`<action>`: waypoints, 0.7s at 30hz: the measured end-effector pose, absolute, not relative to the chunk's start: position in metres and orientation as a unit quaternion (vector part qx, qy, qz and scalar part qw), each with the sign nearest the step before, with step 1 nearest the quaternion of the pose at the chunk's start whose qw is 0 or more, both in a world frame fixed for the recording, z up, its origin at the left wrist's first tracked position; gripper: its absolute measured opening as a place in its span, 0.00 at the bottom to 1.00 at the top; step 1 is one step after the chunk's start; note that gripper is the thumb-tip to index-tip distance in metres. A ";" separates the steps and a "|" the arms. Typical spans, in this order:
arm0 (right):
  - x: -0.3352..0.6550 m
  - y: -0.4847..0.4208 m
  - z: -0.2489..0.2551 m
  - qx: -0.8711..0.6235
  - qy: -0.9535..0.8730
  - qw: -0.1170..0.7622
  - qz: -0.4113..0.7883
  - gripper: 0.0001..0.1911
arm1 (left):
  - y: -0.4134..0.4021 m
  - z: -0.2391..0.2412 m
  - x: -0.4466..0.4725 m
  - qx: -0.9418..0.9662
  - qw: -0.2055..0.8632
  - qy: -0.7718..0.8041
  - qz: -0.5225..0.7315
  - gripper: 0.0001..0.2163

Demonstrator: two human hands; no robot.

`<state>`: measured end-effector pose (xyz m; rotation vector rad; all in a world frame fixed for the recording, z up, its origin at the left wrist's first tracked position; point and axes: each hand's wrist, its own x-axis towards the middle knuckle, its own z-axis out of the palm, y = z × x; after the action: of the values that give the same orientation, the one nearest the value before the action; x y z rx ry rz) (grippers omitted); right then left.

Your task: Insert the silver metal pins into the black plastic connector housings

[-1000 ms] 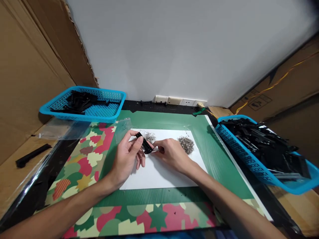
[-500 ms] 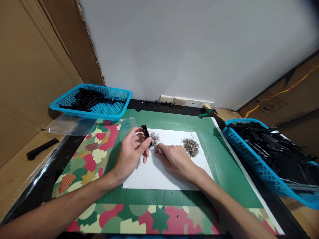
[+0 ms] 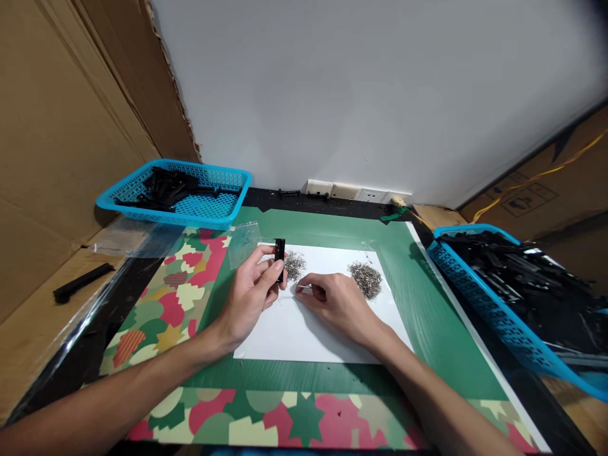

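Black part (image 3: 280, 256): gripped in the left hand (image 3: 251, 288), above the far-left corner of the white sheet (image 3: 285, 339).
Lie from the right fingertips: off to their left and a little farther out, with a gap between; the left hand is the nearer, being on it.
Long axis: running up and down the view (whether it stands upright or tips away, I cannot tell).
Look of it: narrow, straight-sided and dark, with a slight sheen; finer detail is too small to read.
Left fingers: clamped on the black part, thumb across its lower end, fingers behind.
Right hand (image 3: 339, 301): thumb and forefinger together, seemingly pinching a thin pale strip (image 3: 306, 287) (a tool, perhaps; too small to tell).
Left heap (image 3: 296, 263): small metallic bits by the sheet's far edge, just beside the black part.
Right heap (image 3: 365, 280): similar bits near the sheet's far-right corner, beyond the right hand.
Left basket (image 3: 173, 218): blue, holding dark pieces, past the far-left corner of the green mat (image 3: 437, 329).
Right basket (image 3: 484, 323): also blue, piled with black pieces, outside the mat's right edge.
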<state>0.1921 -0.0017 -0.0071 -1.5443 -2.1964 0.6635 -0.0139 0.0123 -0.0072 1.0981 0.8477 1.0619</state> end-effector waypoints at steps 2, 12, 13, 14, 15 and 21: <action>0.189 -0.002 -0.009 -0.551 -0.785 0.174 0.223 0.07 | 0.011 -0.006 -0.014 0.485 0.643 0.373 0.461 0.16; 0.184 -0.001 -0.024 -0.482 -0.873 0.071 0.035 0.10 | 0.010 -0.009 -0.013 0.507 0.627 0.370 0.461 0.16; 0.185 -0.001 -0.024 -0.479 -0.874 0.068 0.033 0.10 | 0.011 -0.008 -0.013 0.505 0.626 0.372 0.463 0.16; 0.186 -0.002 -0.022 -0.477 -0.875 0.067 0.038 0.10 | 0.011 -0.008 -0.013 0.504 0.625 0.374 0.464 0.16; 0.188 -0.002 -0.020 -0.478 -0.874 0.070 0.049 0.10 | 0.011 -0.008 -0.014 0.503 0.624 0.376 0.465 0.17; 0.191 -0.005 0.000 -0.527 -0.816 0.167 0.168 0.08 | 0.011 -0.005 -0.014 0.500 0.619 0.380 0.472 0.17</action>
<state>0.1907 -0.0046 0.0003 -1.4994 -2.3243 0.4779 -0.0143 0.0111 -0.0053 1.1500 0.8741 1.0867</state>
